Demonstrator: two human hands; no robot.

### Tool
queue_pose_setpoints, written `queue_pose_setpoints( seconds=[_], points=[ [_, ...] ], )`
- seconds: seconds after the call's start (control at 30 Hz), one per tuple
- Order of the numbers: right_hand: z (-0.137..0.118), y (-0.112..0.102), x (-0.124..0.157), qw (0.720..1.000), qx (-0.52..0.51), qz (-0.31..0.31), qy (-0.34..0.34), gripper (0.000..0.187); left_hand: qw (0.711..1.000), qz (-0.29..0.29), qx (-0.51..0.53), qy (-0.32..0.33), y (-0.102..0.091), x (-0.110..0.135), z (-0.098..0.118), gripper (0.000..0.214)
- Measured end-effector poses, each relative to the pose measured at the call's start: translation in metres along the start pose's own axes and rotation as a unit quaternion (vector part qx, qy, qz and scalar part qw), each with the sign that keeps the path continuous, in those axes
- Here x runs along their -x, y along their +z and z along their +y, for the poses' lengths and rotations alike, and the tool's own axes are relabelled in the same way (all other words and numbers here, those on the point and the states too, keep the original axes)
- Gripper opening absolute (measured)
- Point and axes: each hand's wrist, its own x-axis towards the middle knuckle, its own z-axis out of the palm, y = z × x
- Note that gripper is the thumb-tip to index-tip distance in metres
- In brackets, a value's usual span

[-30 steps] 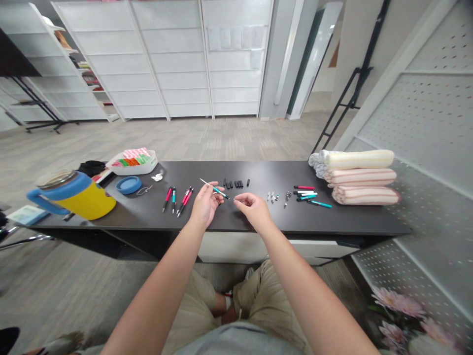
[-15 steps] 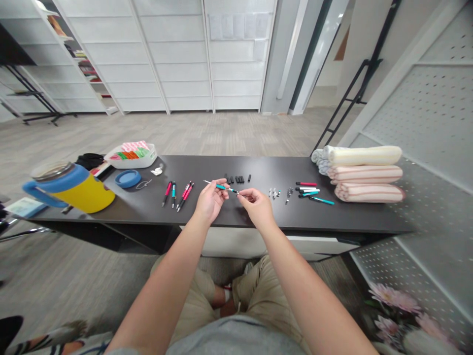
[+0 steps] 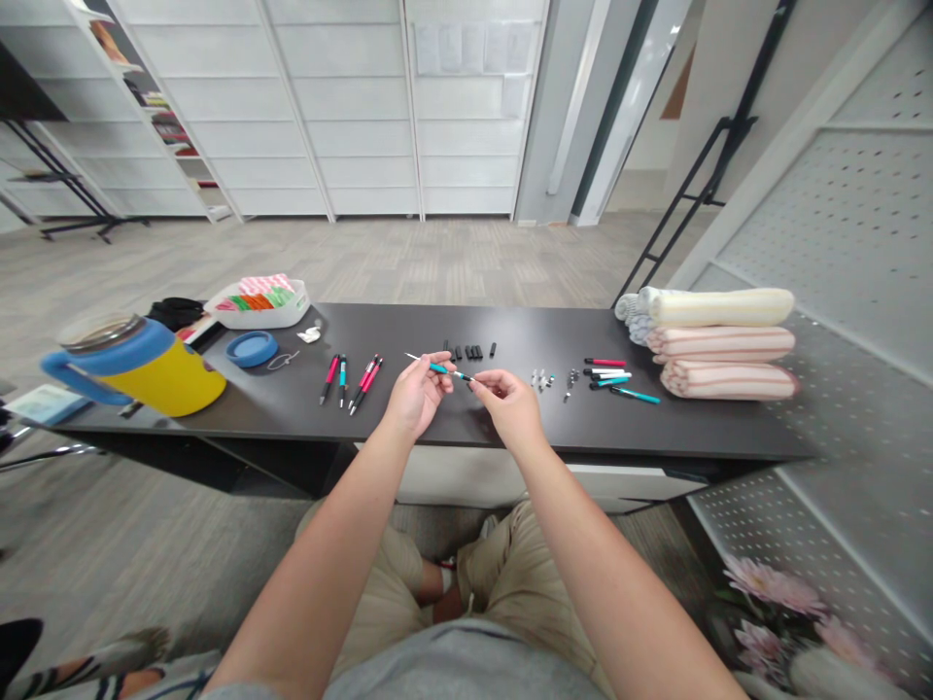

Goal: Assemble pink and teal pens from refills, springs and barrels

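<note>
My left hand (image 3: pixel 419 397) is closed round a teal pen barrel (image 3: pixel 438 368), with a thin white refill tip sticking out at its left end. My right hand (image 3: pixel 505 401) pinches the other end of this pen, where a dark, silvery part shows; the exact piece between the fingertips is hidden. Behind the hands lie several black grips (image 3: pixel 473 352). To the right are small silver parts (image 3: pixel 543 381) and loose pink, white and teal barrels (image 3: pixel 610 374). Several whole pink and teal pens (image 3: pixel 342 381) lie to the left.
On the dark table (image 3: pixel 292 413) a yellow and blue jug (image 3: pixel 146 369) stands at the left, near a blue lid (image 3: pixel 252 349) and a white basket (image 3: pixel 295 309) of colourful packets. Rolled towels (image 3: pixel 721 342) are stacked at the right end, beside a perforated panel (image 3: pixel 860 253).
Both hands stay on the pen in nearly the same place. The view has shifted very slightly; nothing on the table has visibly moved.
</note>
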Motion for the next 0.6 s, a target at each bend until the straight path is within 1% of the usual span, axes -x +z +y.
queue_pose_setpoints(
  seconds=[0.13, 0.3, 0.43, 0.6],
  points=[
    [-0.0013, 0.0008, 0.0000, 0.999, -0.033, -0.004, 0.016, 0.035, 1.000, -0.001, 0.007, 0.005, 0.0008, 0.0004, 0.0003, 0.028],
    [-0.0030, 0.0006, -0.0012, 0.999, -0.012, -0.007, 0.046, 0.034, 1.000, -0.009, 0.005, 0.005, 0.0000, 0.0000, -0.0002, 0.029],
    [-0.0032, 0.0001, -0.0012, 0.999, 0.010, -0.020, 0.044, 0.033, 1.000, -0.017, -0.001, 0.010, -0.0018, -0.0006, -0.0016, 0.030],
    [-0.0052, 0.0013, 0.0020, 0.999, 0.017, -0.036, 0.036, 0.037, 1.000, -0.007, -0.001, 0.024, -0.0040, -0.0011, -0.0019, 0.029]
  ],
)
